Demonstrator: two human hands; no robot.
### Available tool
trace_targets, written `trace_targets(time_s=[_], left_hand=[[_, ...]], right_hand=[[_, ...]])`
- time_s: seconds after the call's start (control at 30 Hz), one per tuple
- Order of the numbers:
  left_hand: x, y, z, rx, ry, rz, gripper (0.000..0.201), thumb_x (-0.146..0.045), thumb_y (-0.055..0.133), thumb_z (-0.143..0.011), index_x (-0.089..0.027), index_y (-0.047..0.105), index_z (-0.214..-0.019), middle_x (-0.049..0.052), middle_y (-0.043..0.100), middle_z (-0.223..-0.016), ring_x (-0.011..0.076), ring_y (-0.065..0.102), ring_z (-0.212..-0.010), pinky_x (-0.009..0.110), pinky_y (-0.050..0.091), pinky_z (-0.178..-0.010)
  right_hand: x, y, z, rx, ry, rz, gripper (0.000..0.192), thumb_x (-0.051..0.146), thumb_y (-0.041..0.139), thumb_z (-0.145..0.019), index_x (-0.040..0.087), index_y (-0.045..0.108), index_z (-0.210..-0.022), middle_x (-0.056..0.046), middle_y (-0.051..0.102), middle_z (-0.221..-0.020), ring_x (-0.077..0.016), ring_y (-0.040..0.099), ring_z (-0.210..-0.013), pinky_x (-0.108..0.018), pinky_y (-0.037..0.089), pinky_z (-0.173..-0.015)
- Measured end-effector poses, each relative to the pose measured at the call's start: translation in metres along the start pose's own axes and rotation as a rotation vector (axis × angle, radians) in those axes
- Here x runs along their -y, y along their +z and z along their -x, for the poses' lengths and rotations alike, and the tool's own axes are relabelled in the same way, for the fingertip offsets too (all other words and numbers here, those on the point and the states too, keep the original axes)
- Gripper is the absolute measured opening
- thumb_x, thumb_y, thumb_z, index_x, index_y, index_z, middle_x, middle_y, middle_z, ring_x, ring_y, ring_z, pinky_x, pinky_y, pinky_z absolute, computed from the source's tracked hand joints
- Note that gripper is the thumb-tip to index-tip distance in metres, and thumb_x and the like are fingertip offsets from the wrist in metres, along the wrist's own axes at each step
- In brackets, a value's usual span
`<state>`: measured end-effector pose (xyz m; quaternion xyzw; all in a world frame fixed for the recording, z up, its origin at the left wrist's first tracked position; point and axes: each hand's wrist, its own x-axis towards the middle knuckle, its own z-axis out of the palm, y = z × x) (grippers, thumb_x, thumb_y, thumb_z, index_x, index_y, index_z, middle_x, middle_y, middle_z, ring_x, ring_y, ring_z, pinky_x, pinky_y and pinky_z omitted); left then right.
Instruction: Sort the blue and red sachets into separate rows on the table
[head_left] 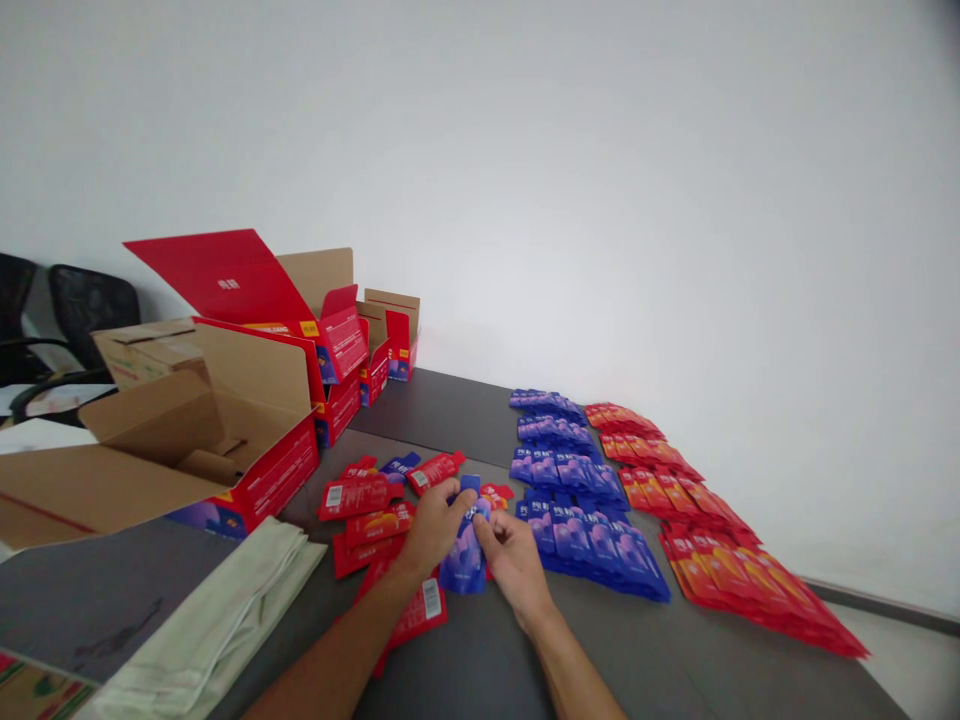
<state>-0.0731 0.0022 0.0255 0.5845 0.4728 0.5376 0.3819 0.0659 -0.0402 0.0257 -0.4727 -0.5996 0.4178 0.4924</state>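
Observation:
A blue pouch (463, 560) with purple round fruit printed on it is held upright between my two hands. My left hand (433, 525) pinches its upper left edge, thumb on the front. On the other side, my right hand (514, 562) grips the pouch's right edge between thumb and fingers. Loose red pouches (360, 495) lie in a jumble under and left of my hands, with a blue one (400, 466) among them. Just right of my right hand are overlapping rows of blue pouches (592, 540); beyond them run rows of red pouches (739, 575).
Open red cardboard boxes (277, 470) stand along the left side, some stacked. A folded pale cloth (217, 610) lies at the front left of the dark table (450, 405). Black chairs (94, 300) are at the far left, and a white wall (600, 200) rises behind.

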Motion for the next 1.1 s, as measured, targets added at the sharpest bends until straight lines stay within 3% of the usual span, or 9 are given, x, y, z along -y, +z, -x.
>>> trace_targets(time_s=[0.2,0.33,0.47,0.6,0.73,0.93,1.1], left_hand=[[0.008,0.004,-0.002,-0.009,-0.058,0.038,0.037,-0.049,0.062,-0.079,-0.018,0.053,-0.060,-0.003,0.052,-0.055,0.0119,0.048,-0.054,0.023,0.033,-0.050],[0.008,0.013,0.005,0.091,-0.178,0.227,0.032,-0.041,0.070,-0.073,-0.016,0.061,-0.091,0.004,0.069,-0.077,0.0178,0.065,-0.069,0.025,0.047,-0.059],[-0.005,0.025,0.018,0.187,-0.314,0.234,0.044,-0.035,0.073,-0.069,-0.019,0.053,-0.105,0.005,0.070,-0.080,0.0175,0.065,-0.057,0.025,0.047,-0.047],[-0.025,0.039,0.020,0.246,-0.227,0.283,0.038,-0.026,0.074,-0.066,-0.018,0.057,-0.099,0.004,0.070,-0.079,0.0178,0.067,-0.066,0.025,0.050,-0.054],[-0.038,0.064,0.019,0.246,-0.186,0.298,0.037,-0.025,0.069,-0.069,-0.016,0.061,-0.104,0.008,0.072,-0.088,0.0193,0.068,-0.073,0.027,0.052,-0.059],[-0.036,0.113,0.024,0.299,-0.159,0.304,0.033,-0.025,0.063,-0.075,-0.014,0.063,-0.106,0.010,0.072,-0.093,0.0195,0.068,-0.074,0.027,0.053,-0.059],[-0.034,0.144,0.031,0.416,-0.015,0.314,0.030,-0.017,0.068,-0.067,-0.015,0.065,-0.097,0.008,0.073,-0.092,0.0185,0.067,-0.079,0.025,0.051,-0.067]], right_hand=[[0.000,-0.003,0.001,-0.009,0.039,-0.058,0.032,0.050,0.059,-0.084,0.019,0.055,-0.077,0.007,0.039,-0.057,-0.0085,0.033,-0.050,-0.020,0.027,-0.047],[-0.002,-0.013,-0.005,-0.126,0.056,-0.077,0.031,0.049,0.061,-0.081,0.018,0.058,-0.083,0.007,0.045,-0.058,-0.0083,0.036,-0.049,-0.020,0.029,-0.045],[-0.001,-0.030,-0.010,-0.310,0.068,-0.099,0.039,0.049,0.064,-0.079,0.018,0.056,-0.101,0.007,0.050,-0.059,-0.0099,0.044,-0.049,-0.020,0.034,-0.045],[-0.002,-0.053,-0.007,-0.389,0.046,-0.029,0.038,0.046,0.068,-0.076,0.017,0.057,-0.098,0.002,0.061,-0.066,-0.0139,0.056,-0.057,-0.023,0.043,-0.051],[-0.007,-0.081,0.008,-0.322,0.008,0.002,0.039,0.042,0.067,-0.075,0.016,0.061,-0.104,-0.009,0.072,-0.091,-0.0229,0.068,-0.083,-0.034,0.054,-0.075],[-0.013,-0.121,0.041,-0.294,-0.078,0.348,0.056,0.032,0.068,-0.074,0.019,0.058,-0.128,-0.012,0.061,-0.128,-0.0295,0.060,-0.115,-0.047,0.046,-0.100],[-0.011,-0.152,0.057,-0.315,-0.181,0.631,0.044,0.028,0.058,-0.083,0.013,0.062,-0.124,-0.015,0.062,-0.127,-0.0295,0.051,-0.125,-0.049,0.034,-0.111]])
